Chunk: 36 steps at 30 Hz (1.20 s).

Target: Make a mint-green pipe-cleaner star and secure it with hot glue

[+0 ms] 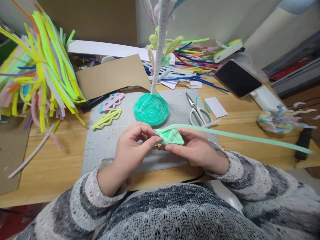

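Note:
Between both hands is a small mint-green pipe-cleaner piece (pixel 172 136), folded into a pointed shape. My left hand (pixel 133 143) pinches its left end between thumb and fingers. My right hand (pixel 197 146) grips its right side, thumb in front. A long mint-green pipe cleaner (pixel 245 134) runs from the piece over my right hand and out to the right. Just beyond the hands, a round teal coiled base (pixel 151 110) carries an upright white wrapped stem (pixel 160 46). Something yellow and metallic shows partly below the piece; I cannot make out what it is.
A grey cutting mat (pixel 105 150) lies under the hands. Scissors (pixel 198 111) rest on its right part, near a white card (pixel 216 107). Yellow zigzag pipe cleaners (pixel 107 119) lie left. Bundled pipe cleaners (pixel 42 70) fill the far left. A phone (pixel 238 78) and a glue gun (pixel 303 143) are right.

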Motion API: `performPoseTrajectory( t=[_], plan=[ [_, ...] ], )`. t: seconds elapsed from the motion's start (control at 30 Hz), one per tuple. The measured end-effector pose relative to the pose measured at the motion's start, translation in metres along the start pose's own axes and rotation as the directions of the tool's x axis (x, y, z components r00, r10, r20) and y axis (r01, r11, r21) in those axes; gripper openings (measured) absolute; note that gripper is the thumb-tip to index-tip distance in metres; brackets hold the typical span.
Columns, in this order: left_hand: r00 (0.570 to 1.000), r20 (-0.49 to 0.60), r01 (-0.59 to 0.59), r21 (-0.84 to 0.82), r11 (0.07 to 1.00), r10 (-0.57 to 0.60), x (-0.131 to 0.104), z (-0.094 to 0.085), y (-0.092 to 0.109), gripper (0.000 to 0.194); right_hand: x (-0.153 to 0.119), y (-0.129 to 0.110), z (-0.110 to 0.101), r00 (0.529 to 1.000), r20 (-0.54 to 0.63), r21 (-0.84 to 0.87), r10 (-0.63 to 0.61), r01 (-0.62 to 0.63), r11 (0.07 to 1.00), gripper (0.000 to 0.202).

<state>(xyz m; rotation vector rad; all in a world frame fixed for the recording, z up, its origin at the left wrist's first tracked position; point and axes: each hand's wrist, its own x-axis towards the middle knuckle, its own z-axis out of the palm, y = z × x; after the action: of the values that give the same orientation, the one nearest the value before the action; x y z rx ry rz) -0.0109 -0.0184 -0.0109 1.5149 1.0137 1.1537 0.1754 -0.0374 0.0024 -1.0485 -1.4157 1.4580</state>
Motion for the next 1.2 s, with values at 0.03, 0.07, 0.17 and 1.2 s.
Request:
performPoseTrajectory(
  t=[0.03, 0.07, 0.17, 1.2],
  plan=[
    [1.000, 0.001, 0.004, 0.004, 1.000, -0.004, 0.000, 0.000, 0.000, 0.012, 0.000, 0.001, 0.000, 1.000, 0.007, -0.004, -0.001, 0.001, 1.000, 0.022],
    [1.000, 0.002, 0.005, 0.008, 1.000, -0.005, 0.000, 0.000, 0.000, 0.011, 0.000, 0.002, 0.000, 1.000, 0.016, -0.006, -0.004, 0.004, 1.000, 0.022],
    [1.000, -0.004, -0.013, 0.042, 0.999, 0.013, -0.001, 0.000, 0.001, 0.008, -0.001, 0.006, 0.000, 1.000, 0.018, -0.015, -0.002, 0.002, 1.000, 0.019],
    [0.769, 0.205, -0.602, 0.548, 0.580, 0.605, -0.013, -0.005, 0.001, 0.016, -0.001, 0.003, 0.001, 0.994, -0.029, -0.028, -0.101, 0.101, 0.995, 0.010]
  ],
)
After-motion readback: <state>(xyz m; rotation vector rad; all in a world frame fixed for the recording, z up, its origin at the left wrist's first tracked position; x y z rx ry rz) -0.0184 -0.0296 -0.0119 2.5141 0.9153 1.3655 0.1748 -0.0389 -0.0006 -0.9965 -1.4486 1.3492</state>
